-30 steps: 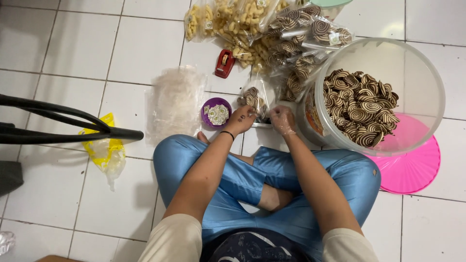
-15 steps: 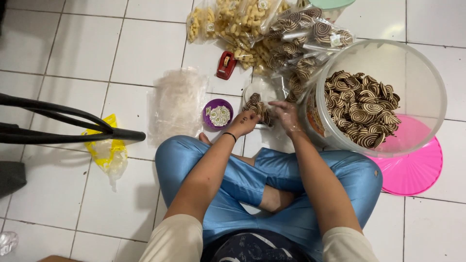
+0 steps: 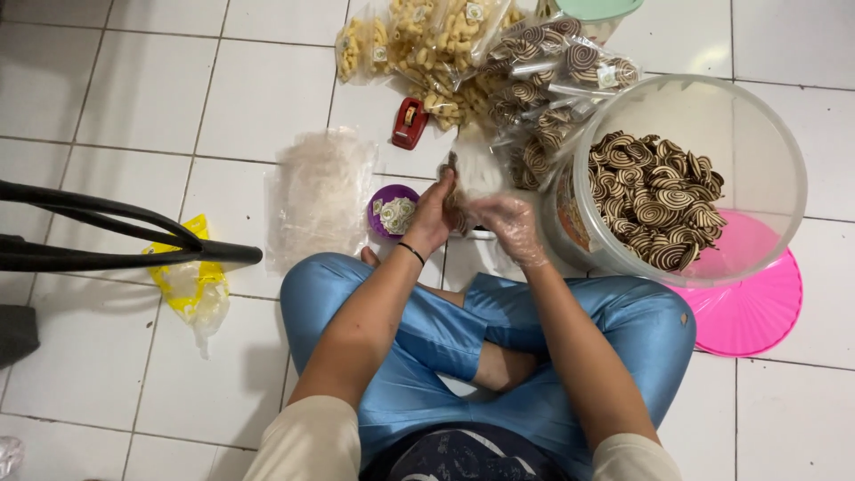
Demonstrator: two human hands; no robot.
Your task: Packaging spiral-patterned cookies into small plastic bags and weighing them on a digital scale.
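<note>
Both hands have drawn together and lifted a little off the floor compared with a moment ago, when they were lower and further apart by the purple dish; now they meet just in front of the knees. The left hand [image 3: 434,216], bare with a dark band at the wrist, is curled round a small clear bag of swirl cookies [image 3: 456,198], pinching its side, and the bag stands nearly upright between the two hands. The right hand [image 3: 508,227], in a thin clear glove, is half closed against the bag's other side, fingers bent toward it; whether it grips the plastic or only steadies it I cannot tell. To my eye the bag now looks filled and gathered up off the tiles, so the work seems to have passed from loading to closing. The big clear tub [image 3: 766,151], well stocked with brown-and-cream swirl cookies [image 3: 655,200], sits just beside the right hand on a pink lid [image 3: 753,307]. Near the left hand are the purple dish [image 3: 392,214], a stack of empty clear bags [image 3: 321,196] and a red tape dispenser [image 3: 409,123]; packed bags [image 3: 481,49] lie beyond.
</note>
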